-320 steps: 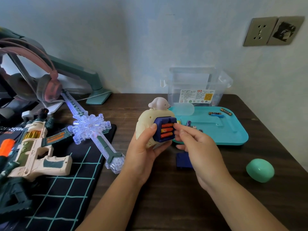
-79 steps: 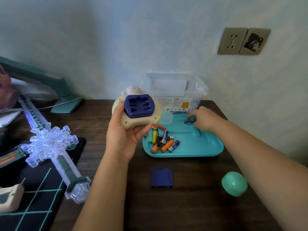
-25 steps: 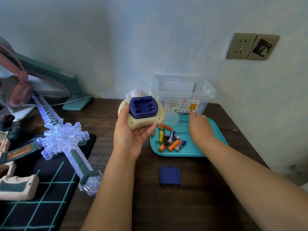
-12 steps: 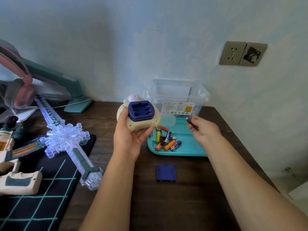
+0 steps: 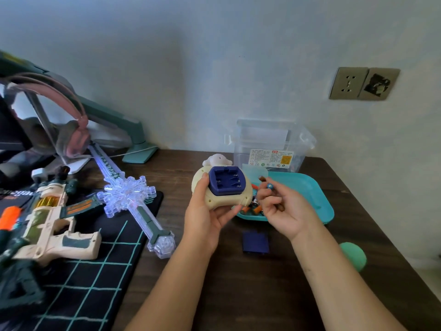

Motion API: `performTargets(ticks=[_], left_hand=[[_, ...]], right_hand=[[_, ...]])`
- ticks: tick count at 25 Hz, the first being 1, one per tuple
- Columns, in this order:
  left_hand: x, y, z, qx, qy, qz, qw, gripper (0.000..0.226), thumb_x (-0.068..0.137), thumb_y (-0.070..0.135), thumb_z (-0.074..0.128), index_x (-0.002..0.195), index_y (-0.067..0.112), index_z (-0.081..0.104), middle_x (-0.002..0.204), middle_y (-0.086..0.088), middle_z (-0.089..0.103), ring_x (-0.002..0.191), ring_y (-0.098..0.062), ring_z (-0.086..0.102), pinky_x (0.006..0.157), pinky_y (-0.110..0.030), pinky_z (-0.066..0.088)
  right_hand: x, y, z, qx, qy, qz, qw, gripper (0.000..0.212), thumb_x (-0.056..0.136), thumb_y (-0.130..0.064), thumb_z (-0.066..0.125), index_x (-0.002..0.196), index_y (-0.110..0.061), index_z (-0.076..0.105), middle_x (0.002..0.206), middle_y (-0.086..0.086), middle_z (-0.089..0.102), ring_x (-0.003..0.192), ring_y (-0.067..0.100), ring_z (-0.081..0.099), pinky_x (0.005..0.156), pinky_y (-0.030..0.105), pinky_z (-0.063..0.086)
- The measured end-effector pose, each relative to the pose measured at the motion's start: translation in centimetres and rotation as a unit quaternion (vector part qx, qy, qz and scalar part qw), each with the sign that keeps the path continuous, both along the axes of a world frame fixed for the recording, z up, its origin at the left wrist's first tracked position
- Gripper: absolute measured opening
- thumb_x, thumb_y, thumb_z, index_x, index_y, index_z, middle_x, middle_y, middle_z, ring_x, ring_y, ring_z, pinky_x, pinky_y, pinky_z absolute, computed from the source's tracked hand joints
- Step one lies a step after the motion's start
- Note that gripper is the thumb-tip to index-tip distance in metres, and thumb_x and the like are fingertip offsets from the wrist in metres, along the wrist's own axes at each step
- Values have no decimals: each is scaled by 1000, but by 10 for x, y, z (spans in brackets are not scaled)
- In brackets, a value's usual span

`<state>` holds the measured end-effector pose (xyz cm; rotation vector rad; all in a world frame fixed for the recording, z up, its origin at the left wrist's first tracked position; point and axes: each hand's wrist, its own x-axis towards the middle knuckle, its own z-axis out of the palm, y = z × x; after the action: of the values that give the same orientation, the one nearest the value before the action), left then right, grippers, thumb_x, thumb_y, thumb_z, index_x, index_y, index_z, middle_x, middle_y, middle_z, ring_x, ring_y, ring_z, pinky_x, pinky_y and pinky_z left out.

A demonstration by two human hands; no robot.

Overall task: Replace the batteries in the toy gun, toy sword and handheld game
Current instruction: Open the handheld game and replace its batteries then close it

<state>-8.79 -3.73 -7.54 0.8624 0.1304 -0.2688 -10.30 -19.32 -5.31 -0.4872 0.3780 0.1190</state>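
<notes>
Left hand [image 5: 207, 217] grips the cream handheld game [image 5: 241, 201] back up, its blue battery bay [image 5: 225, 185] empty. Right hand [image 5: 285, 210], just beside it, curls round fresh batteries [image 5: 270, 186], one pinched at the fingertips. Teal tray [image 5: 300, 185] behind holds loose cells [image 5: 256, 208]. Blue cover [image 5: 255, 242] lies flat on the worktop [image 5: 250, 295]. Toy sword [image 5: 133, 194] and toy gun [image 5: 52, 220] rest well left on a black mat [image 5: 95, 283].

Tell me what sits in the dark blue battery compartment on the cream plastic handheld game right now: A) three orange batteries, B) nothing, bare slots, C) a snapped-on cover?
B: the dark blue battery compartment of the cream plastic handheld game in the left hand shows bare slots; a dark blue square cover lies on the brown wooden table.
</notes>
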Motion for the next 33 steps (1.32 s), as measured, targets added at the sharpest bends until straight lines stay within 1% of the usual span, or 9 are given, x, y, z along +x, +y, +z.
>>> performTargets(ticks=[5,12,16,22,24,27,29,31,33], left_hand=[[-2,3,-12,-7,-5,-14,1000,47,91,46,57,124,14,64,111,-18,73,99,-36,71,74,-39,61],[1,8,-19,-21,-48,-11,999,55,88,47,58,130,11,61,121,-19,69,104,-33,70,81,-40,59],[2,9,-20,-4,-65,-6,998,51,92,46,53,128,11,62,120,-19,69,106,-35,68,76,-36,60],[2,10,-22,7,-71,1,997,51,94,46,51,130,12,61,120,-19,69,104,-35,69,79,-38,60],[2,10,-23,7,-71,-3,997,49,95,45,50,129,12,61,119,-18,70,105,-36,69,78,-38,60],[2,8,-21,0,-67,-1,998,44,94,42,52,125,13,63,115,-16,72,99,-32,71,72,-36,61],[2,8,-21,0,-66,5,998,46,90,41,56,125,12,63,114,-16,72,97,-32,72,69,-36,62],[1,7,-22,5,-66,14,998,53,85,43,60,128,12,61,117,-18,71,100,-34,71,70,-37,60],[0,6,-24,19,-76,21,997,53,85,43,64,128,12,62,118,-19,70,105,-35,70,74,-39,59]], right_hand=[[-11,26,3,-159,-79,22,984,18,93,-18,52,96,-5,64,70,6,57,53,8,51,34,12,32],[-18,38,8,-283,-117,11,952,22,92,-18,52,104,-5,65,68,4,52,53,9,39,38,15,24],[-20,41,6,-217,-119,33,968,30,82,-27,56,102,-5,62,67,4,49,49,7,41,37,14,27],[-25,36,1,-77,-106,66,989,30,89,-28,51,83,-7,71,76,6,57,56,8,53,37,10,38],[-27,34,0,-48,-99,65,992,28,90,-29,51,86,-8,69,76,4,57,54,7,53,35,9,37],[-27,32,1,-142,-77,17,987,21,88,-30,57,93,-11,63,68,0,50,48,4,39,34,11,27],[-28,34,1,-360,-84,-56,928,16,88,-29,61,94,-16,67,63,-3,48,47,5,38,36,14,29],[-31,41,-2,-600,-113,-113,784,9,88,-33,62,91,-28,68,69,-12,58,56,3,53,47,12,42],[-33,51,-6,-754,-167,-131,621,8,88,-36,61,93,-32,65,82,-19,62,77,-5,58,63,6,45]])
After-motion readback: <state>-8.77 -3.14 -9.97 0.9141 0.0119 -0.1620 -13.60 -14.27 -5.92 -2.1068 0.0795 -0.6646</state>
